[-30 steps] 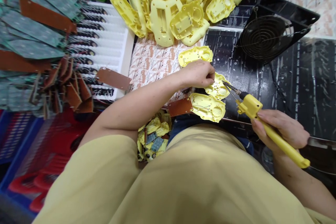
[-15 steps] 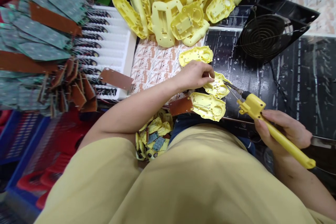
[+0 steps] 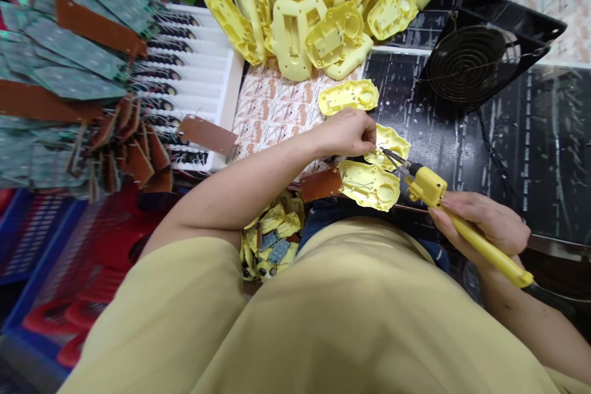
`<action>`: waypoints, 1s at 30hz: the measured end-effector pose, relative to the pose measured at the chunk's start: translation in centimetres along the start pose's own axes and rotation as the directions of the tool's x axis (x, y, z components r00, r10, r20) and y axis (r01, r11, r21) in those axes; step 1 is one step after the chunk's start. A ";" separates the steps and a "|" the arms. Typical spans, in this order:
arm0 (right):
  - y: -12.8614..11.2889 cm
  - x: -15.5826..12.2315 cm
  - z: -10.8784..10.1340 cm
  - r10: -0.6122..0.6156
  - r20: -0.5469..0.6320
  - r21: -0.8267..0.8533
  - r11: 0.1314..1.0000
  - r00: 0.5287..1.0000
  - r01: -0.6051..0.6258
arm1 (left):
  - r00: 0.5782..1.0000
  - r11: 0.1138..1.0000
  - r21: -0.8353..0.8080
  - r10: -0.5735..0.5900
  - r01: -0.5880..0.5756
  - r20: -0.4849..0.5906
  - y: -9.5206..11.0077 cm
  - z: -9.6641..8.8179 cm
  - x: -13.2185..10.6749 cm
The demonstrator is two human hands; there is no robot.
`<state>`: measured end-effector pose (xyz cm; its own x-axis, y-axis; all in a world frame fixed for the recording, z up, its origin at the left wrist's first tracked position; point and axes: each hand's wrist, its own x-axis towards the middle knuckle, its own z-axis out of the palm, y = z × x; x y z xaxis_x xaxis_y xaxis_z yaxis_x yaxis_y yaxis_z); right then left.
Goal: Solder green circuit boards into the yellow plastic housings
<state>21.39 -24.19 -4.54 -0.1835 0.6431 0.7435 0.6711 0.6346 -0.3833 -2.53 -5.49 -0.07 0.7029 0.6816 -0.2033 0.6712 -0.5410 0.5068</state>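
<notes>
My right hand (image 3: 484, 221) grips a yellow soldering iron (image 3: 429, 186) by its handle. The iron's dark tip points left, over a yellow plastic shell (image 3: 396, 143) on the table. At that shell's left side is my left hand (image 3: 353, 132), its fingers pinched together close to the tip; what they hold is too small to make out. Nearer my body lies a second open shell (image 3: 373, 188) with thin wires inside, and a brown circuit board (image 3: 321, 184) touches its left end. Another yellow shell (image 3: 348, 97) rests just beyond my left hand.
Yellow shells (image 3: 290, 37) are heaped at the back. A black fan (image 3: 466, 64) stands at back right. On the left, circuit boards (image 3: 78, 80) are piled beside a white foam tray (image 3: 203, 68). Blue crates (image 3: 44, 295) with red parts stand lower left.
The soldering iron has moved left with my right hand, bringing its tip close to my left fingers. My left fingers have curled in more tightly.
</notes>
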 end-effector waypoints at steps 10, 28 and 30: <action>0.1 1.3 -1.4 -0.055 0.086 -0.118 0.991 0.995 0.065 | 0.999 0.999 0.020 -0.029 0.029 0.014 0.5 -0.1 0.3; 0.5 0.2 -0.6 -0.016 0.005 -0.108 0.994 1.000 0.016 | 0.997 0.995 0.082 -0.057 0.053 0.043 0.8 -0.2 0.1; 0.5 0.3 -0.2 -0.012 -0.022 -0.040 0.999 1.000 0.011 | 0.999 0.998 0.065 -0.030 0.028 0.031 0.7 -0.1 0.1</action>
<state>21.79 -23.77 -4.39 -0.1758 0.6258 0.7599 0.6974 0.6240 -0.3525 -2.02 -5.68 0.35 0.6891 0.6820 -0.2448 0.7047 -0.5521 0.4456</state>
